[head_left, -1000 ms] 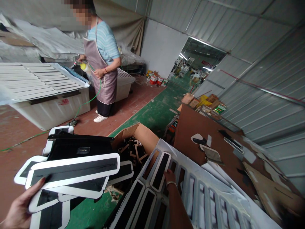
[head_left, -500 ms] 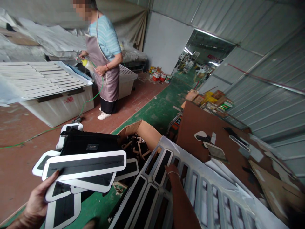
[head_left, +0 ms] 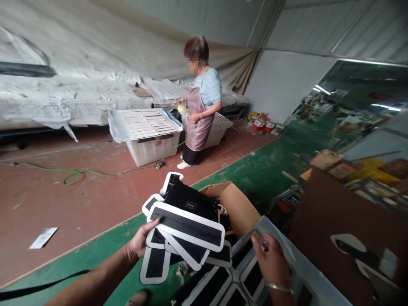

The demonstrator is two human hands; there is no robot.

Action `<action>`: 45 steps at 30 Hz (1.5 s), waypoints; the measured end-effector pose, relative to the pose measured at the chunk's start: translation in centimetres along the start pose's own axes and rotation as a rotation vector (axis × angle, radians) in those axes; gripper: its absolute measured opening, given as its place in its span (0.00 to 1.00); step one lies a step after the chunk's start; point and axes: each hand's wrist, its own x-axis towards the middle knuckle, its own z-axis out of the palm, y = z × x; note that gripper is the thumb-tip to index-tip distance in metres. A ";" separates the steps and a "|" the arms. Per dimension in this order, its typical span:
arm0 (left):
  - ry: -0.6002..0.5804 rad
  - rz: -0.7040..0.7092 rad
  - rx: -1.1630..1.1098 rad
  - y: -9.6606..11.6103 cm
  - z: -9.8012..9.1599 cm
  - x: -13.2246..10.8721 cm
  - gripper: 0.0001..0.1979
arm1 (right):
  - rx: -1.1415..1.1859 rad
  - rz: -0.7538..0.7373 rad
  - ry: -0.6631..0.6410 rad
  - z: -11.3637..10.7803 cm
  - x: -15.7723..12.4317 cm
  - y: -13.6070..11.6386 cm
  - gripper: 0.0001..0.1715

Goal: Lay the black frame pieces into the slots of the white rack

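My left hand [head_left: 143, 239] is closed on a fanned stack of flat black panels with white borders [head_left: 186, 225], the thumb lying on the top one. Behind the stack is a black piece with a small label plate [head_left: 190, 205]; whether the hand holds it too I cannot tell. Above the far corner of a slotted pale template [head_left: 265, 222], my right hand [head_left: 272, 257] has its fingers curled together. What lies between those fingertips is too small to make out. Bordered black panels [head_left: 208, 287] lie in the template's near slots, partly hidden by the stack and my right arm.
An open cardboard box [head_left: 242, 206] stands behind the template. A brown board [head_left: 321, 229] with loose pieces is at right. Across the floor, a person in an apron [head_left: 202, 114] holds a spray bottle beside a white tub [head_left: 153, 148]. A green hose [head_left: 105, 173] crosses the floor.
The view has swung left. My right hand has left the panel in the slot and moved to the template's far corner, fingers now curled. The left hand still holds the stack.
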 end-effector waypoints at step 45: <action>-0.231 0.200 0.382 -2.6 2.0 2.7 0.25 | 0.062 -0.282 -0.714 3.6 -4.4 -16.5 0.56</action>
